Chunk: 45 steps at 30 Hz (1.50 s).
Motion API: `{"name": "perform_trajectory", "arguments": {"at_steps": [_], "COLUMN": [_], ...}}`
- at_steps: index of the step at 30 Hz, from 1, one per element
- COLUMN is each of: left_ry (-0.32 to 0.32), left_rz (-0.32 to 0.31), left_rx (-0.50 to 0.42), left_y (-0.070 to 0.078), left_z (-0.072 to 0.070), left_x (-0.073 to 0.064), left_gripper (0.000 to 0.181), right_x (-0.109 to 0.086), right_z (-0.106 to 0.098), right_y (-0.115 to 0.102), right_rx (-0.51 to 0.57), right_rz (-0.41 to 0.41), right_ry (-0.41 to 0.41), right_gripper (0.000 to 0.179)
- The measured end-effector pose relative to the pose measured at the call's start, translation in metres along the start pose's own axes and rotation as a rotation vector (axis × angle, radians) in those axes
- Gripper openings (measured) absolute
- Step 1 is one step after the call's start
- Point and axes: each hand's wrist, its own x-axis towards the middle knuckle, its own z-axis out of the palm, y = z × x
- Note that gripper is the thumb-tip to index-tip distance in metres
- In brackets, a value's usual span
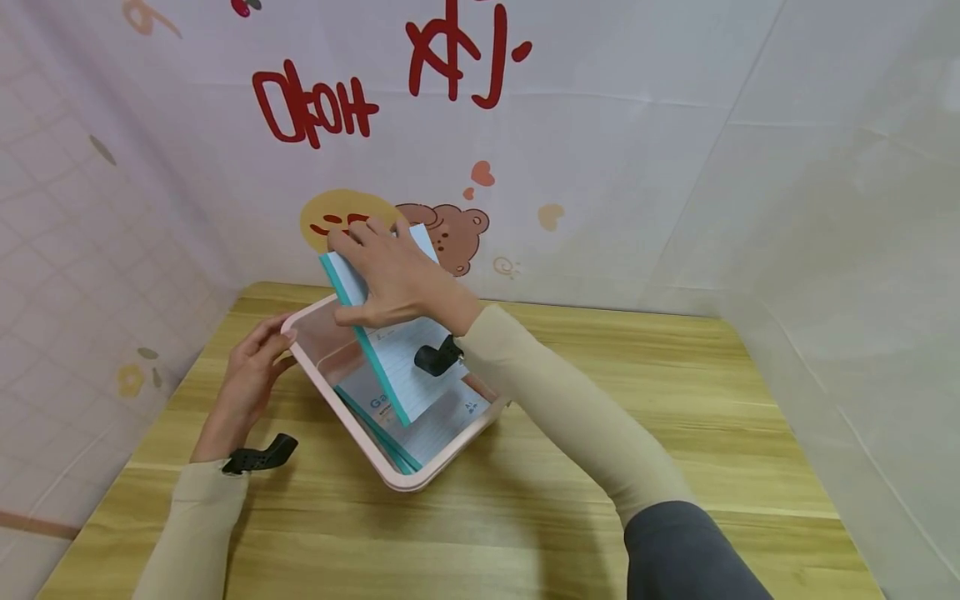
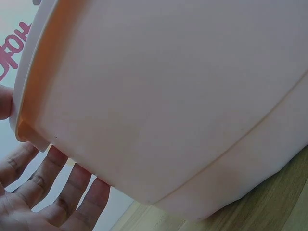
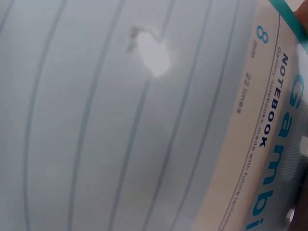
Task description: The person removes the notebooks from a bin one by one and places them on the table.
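My right hand [image 1: 397,279] grips a light-blue lined notebook [image 1: 397,362] with a teal spine, tilted above a pale pink plastic bin [image 1: 335,408]. Its thumb lies at the spine side, the other fingers over the upper part. The right wrist view shows the cover close up, with "NOTEBOOK" printed on it. Inside the bin lie more teal-spined notebooks [image 1: 450,429], partly covered by the raised one. At the bin's far-left corner, my left hand [image 1: 251,375] holds the rim. In the left wrist view the left thumb [image 2: 5,102] touches the rim and the fingers [image 2: 72,187] reach beneath.
The bin sits on a wood-grain table [image 1: 600,467]. Behind it rises a white wall covering [image 1: 615,167] with red lettering and a bear drawing. Similar covering [image 1: 97,242] flanks the table on the left. A black wrist camera [image 1: 262,454] is strapped on my left arm.
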Motion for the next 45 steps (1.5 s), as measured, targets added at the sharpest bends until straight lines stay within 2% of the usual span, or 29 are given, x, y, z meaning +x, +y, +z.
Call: {"name": "perform_trajectory", "arguments": {"at_steps": [10, 20, 28, 36, 45], "left_ry": [-0.011, -0.018, -0.003, -0.009, -0.033], "left_rz": [0.011, 0.020, 0.008, 0.008, 0.018], "left_rx": [-0.034, -0.039, -0.014, 0.016, -0.026], "left_y": [-0.003, -0.003, -0.002, 0.001, -0.001], "left_z": [0.002, 0.003, -0.002, -0.003, -0.002], "left_x": [0.002, 0.003, -0.001, 0.000, 0.001], "left_gripper": [0.032, 0.030, 0.031, 0.034, 0.035], "right_x": [-0.009, -0.029, -0.048, -0.075, -0.110], "right_z": [-0.040, -0.058, -0.060, -0.057, -0.034], "right_y": [0.017, 0.050, 0.084, 0.126, 0.171], "right_rx": [0.071, 0.112, 0.119, 0.110, 0.115], "right_rz": [0.039, 0.117, 0.179, 0.295, 0.412], "right_ry": [0.105, 0.172, 0.218, 0.200, 0.144], "right_gripper": [0.069, 0.066, 0.064, 0.061, 0.064]}}
